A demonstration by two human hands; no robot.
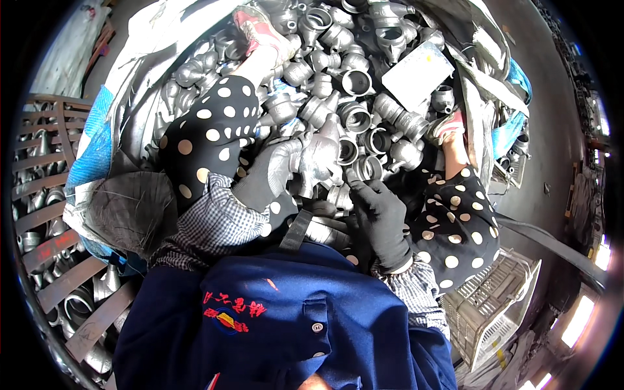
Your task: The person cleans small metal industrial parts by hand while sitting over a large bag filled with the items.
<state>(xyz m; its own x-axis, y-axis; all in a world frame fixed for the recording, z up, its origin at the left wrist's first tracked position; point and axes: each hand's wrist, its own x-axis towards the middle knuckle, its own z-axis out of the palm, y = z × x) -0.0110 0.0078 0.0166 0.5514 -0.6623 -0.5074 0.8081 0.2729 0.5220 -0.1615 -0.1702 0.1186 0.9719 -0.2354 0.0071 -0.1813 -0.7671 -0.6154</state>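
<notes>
My left hand (272,168), in a dark grey glove, is closed around a grey metal casting (318,155) with a tapering neck and a wider lower body. The casting is held between my knees, above the heap. Just right of it is my right hand (382,218), in a black glove, with bent fingers and the thumb side turned toward the casting. Whatever those fingers pinch, if anything, is hidden. Several similar castings with round open mouths, such as one pipe-like casting (356,117), lie right beyond both hands.
A large white woven sack (146,58) with blue parts surrounds the heap. On the castings rests a whitish rectangular board (417,76). A rusty metal-barred cage (49,253) with more castings stands at left, and a pale plastic crate (484,312) at lower right.
</notes>
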